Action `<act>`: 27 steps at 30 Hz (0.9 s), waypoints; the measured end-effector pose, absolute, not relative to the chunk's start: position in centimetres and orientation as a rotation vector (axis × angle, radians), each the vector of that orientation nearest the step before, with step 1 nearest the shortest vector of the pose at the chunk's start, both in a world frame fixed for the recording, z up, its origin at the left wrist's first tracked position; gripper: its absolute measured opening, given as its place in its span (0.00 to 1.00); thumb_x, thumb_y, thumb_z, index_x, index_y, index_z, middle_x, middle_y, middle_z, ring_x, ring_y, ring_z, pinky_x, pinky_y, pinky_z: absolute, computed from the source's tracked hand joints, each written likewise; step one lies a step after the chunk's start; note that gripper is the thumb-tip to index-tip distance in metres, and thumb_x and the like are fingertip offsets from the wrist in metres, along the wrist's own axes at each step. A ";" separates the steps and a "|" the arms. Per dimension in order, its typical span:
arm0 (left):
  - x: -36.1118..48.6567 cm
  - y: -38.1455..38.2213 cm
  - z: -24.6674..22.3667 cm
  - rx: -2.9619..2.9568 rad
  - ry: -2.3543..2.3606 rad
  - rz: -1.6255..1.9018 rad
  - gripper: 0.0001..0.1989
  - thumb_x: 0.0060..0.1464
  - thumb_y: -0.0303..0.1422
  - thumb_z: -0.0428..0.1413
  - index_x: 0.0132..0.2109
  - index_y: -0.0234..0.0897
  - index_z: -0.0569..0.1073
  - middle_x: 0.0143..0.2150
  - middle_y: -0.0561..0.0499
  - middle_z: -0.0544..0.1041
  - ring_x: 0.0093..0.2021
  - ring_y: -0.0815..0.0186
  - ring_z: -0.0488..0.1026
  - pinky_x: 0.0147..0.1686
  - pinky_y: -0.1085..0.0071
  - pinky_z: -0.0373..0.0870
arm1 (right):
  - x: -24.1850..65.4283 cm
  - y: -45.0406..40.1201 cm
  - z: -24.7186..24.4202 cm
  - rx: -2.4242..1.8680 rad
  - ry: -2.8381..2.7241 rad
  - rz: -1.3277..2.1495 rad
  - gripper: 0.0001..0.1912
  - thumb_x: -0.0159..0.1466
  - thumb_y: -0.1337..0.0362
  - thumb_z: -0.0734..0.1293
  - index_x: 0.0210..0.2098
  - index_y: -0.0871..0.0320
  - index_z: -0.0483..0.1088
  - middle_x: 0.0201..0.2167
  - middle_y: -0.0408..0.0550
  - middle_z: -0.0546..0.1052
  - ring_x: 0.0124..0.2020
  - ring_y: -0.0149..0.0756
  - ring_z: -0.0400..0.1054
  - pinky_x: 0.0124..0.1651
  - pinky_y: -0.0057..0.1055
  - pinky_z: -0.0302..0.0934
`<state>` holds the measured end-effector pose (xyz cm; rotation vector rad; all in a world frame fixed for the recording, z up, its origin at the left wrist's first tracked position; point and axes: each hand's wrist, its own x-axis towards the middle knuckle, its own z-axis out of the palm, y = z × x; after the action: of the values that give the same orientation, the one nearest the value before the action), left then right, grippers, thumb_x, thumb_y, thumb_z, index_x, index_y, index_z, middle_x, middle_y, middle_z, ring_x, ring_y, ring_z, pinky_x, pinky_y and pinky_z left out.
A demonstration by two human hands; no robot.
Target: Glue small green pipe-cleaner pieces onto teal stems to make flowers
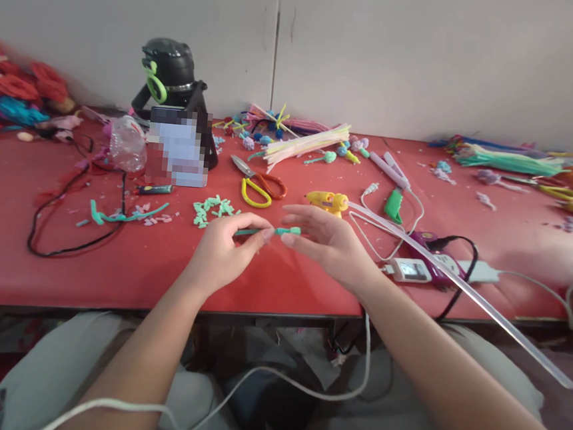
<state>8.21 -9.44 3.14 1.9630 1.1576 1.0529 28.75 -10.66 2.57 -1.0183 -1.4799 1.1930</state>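
Observation:
My left hand (231, 243) pinches a green pipe cleaner (289, 231) between thumb and fingers, its thicker, wound-looking end pointing right. Close beside that end, my right hand (327, 242) has its thumb and fingers apart with nothing visible between them. Behind my left hand lies a scatter of short cut mint-green pieces (211, 210). Scissors (256, 184) with one yellow and one orange handle lie further back. Just beyond my right hand is a yellow glue gun (326, 200), with a long clear glue stick (461, 284) sticking out of it to the right.
A phone (179, 149) leans against a black bottle (172, 64). Bundles of pale pipe cleaners (307, 144) and green ones (512, 161) lie at the back. Black cable (62, 252) loops at left. A purple power strip (428, 251) with a white plug-in meter (409, 270) lies right.

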 end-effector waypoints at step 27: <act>9.7 -9.9 1.8 2.068 0.925 0.976 0.09 0.58 0.26 0.55 0.41 0.37 0.80 0.41 0.49 0.83 0.41 0.63 0.79 0.44 0.69 0.73 | 27.7 -12.9 3.7 -1.003 -1.892 0.566 0.07 0.65 0.69 0.69 0.42 0.55 0.78 0.29 0.43 0.73 0.29 0.31 0.65 0.34 0.30 0.64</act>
<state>9.68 -9.94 1.80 2.0683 0.9250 0.9761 27.67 -12.95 3.68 -1.0026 -1.8925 0.5663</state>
